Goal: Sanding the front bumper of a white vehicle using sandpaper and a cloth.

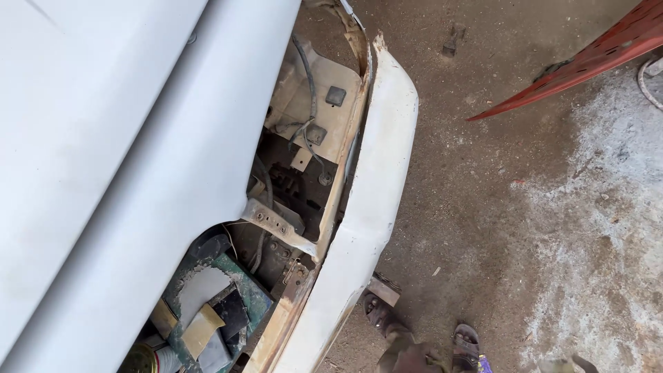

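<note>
Neither of my hands shows in the head view. I look down at a car's front end. A grey primed hood point(117, 159) fills the left side. A white front panel point(376, 186) with rusty edges curves beside it. Between them an open cavity point(297, 173) shows wires, brackets and bare metal. My feet in dusty sandals point(466, 342) stand on the ground by the panel's lower end.
Folded sheets of sandpaper point(200, 307) and a round tin point(141, 360) lie in the cavity at the bottom left. A red metal panel point(587, 59) juts in at the top right, with a hose point(648, 83) beside it. The dirt floor point(483, 207) has pale dusty patches at the right.
</note>
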